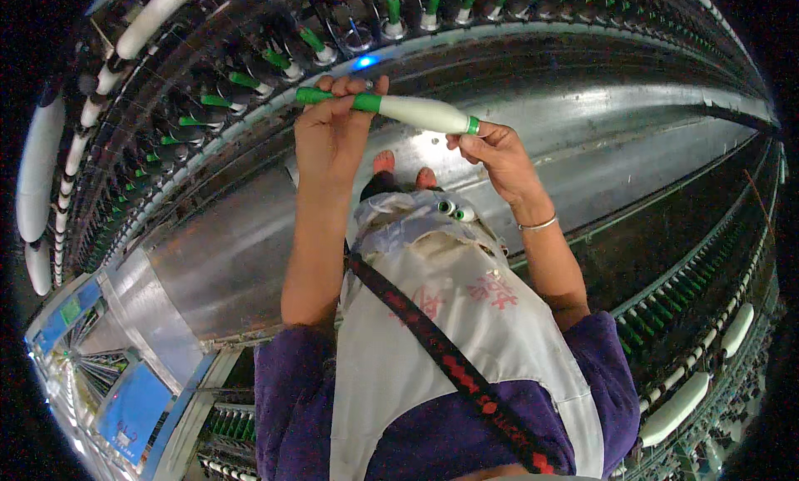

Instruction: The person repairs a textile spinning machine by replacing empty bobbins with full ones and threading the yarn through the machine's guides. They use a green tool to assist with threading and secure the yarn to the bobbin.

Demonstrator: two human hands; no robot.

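Note:
A yarn bobbin (424, 113), a green tube wound with white yarn, lies almost level across the space between my hands. My left hand (334, 127) is wrapped round its bare green end, with the tip sticking out to the left. At the other end, by the narrow green tip, are the closed fingers of my right hand (498, 152). Thumb and forefinger are pinched together there; any thread between them is too fine to make out. Beyond my left hand runs a row of green-tubed bobbins (312, 40) on the spinning frame.
One spindle (358, 37) in the row carries no green tube, and a blue light (364, 62) glows below it. White yarn rolls (154, 19) hang above. A second frame with green bobbins (657, 314) stands at right. Small tubes (456, 210) poke from my apron pocket. The metallic floor (241, 215) lies between.

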